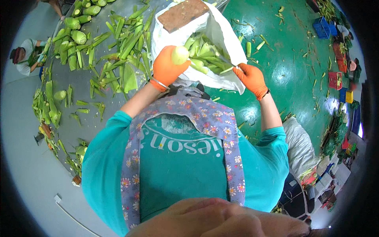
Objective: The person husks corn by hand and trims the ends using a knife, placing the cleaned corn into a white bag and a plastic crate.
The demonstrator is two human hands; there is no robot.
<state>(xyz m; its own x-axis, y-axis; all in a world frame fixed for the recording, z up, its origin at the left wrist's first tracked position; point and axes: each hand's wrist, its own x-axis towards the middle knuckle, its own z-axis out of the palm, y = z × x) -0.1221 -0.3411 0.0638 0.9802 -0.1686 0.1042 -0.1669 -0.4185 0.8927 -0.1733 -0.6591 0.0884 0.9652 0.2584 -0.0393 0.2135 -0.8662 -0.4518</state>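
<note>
My left hand [166, 68], in an orange glove, is closed around a thick pale-green vegetable stalk [180, 55] whose rounded cut end faces up. My right hand [251, 80], also gloved in orange, is closed on what looks like a slim knife [228, 64]; its thin grey blade points up and left over the white bag, and its handle is hidden in the fist. Between and beyond my hands, the open white bag [231, 33] holds green leaf trimmings [207, 55]. A brown brick-like block [182, 15] lies on its far edge.
Left of the bag, a grey table [114, 65] bears strewn green leaf strips [128, 43] and several thick green stalks [79, 36]. Another person [29, 57] works across it. Scraps litter the green floor [284, 51]. Crates [321, 27] and a white sack [298, 138] stand right.
</note>
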